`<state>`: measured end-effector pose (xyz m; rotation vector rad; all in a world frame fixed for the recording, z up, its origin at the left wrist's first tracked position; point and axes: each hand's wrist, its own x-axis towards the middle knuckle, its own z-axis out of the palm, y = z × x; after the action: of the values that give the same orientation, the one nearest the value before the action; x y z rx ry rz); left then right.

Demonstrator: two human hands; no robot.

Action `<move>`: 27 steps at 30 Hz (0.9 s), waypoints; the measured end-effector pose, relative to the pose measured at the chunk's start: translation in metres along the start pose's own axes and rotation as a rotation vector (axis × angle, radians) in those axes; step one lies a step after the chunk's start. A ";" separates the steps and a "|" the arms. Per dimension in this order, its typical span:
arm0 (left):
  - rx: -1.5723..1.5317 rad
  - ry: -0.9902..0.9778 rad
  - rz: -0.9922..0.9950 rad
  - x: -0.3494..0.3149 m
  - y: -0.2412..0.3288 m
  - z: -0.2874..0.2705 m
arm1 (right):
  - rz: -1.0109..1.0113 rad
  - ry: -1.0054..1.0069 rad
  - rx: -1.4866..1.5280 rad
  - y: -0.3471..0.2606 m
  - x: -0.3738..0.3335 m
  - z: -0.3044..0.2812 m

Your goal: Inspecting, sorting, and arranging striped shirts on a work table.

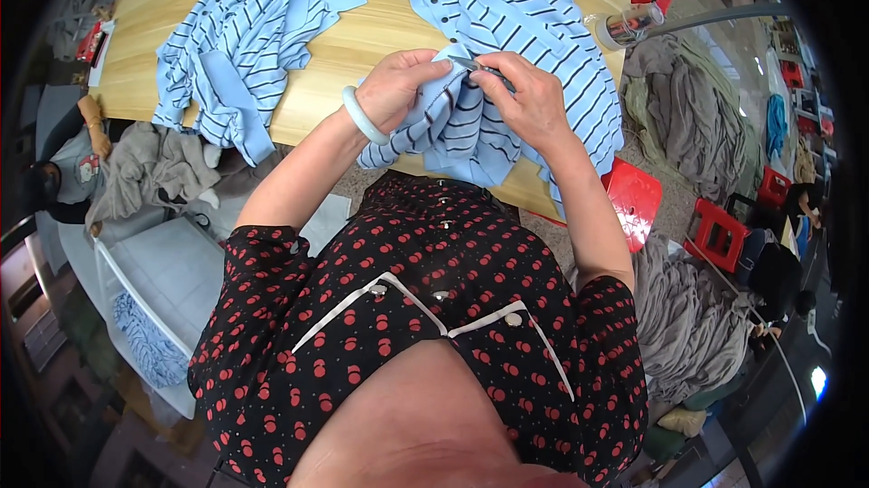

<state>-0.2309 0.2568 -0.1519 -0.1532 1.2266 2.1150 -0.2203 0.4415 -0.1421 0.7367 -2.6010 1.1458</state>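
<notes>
both hands pinch the striped shirt (471, 117), left hand (398, 85) bunching cloth, right hand (525, 99) with small snips (480, 65). a loose grip could let the blades nick the knit.

Item in my hands: a light blue knit shirt (507, 53) with thin dark stripes and a row of dark buttons near its far end. It lies spread on the right part of the wooden table, near edge bunched and lifted off the surface, with its lower folds hanging over the near table edge. A small metal tool (480, 66), slim and silvery, sits against the raised fold, mostly hidden.
</notes>
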 end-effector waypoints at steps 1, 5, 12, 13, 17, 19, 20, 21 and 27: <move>0.004 -0.030 -0.011 0.001 0.001 -0.003 | 0.000 -0.001 0.001 0.001 0.000 0.001; -0.002 -0.062 -0.019 0.003 0.004 -0.006 | 0.100 0.088 0.072 0.000 0.002 0.003; 0.059 -0.102 -0.033 0.008 0.008 -0.006 | 0.293 0.026 0.257 -0.003 0.005 0.011; 0.095 -0.077 -0.005 0.007 0.010 -0.001 | 0.293 0.024 0.258 -0.003 0.006 0.015; 0.118 -0.085 0.044 0.011 0.006 -0.006 | 0.483 0.027 0.591 -0.005 0.008 0.022; 0.145 -0.045 -0.010 0.008 0.006 -0.009 | 0.502 0.047 0.690 -0.004 0.011 0.021; 0.175 -0.008 -0.066 0.007 0.006 -0.011 | 0.527 0.081 0.729 -0.001 0.012 0.021; 0.175 -0.007 -0.066 0.006 0.003 -0.015 | 0.551 0.116 0.768 0.001 0.013 0.020; 0.188 -0.114 -0.036 -0.002 -0.001 -0.030 | 0.481 0.112 0.493 0.010 0.009 0.024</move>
<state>-0.2353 0.2315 -0.1685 0.0277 1.3354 1.9381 -0.2325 0.4260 -0.1613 0.0958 -2.4858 1.9425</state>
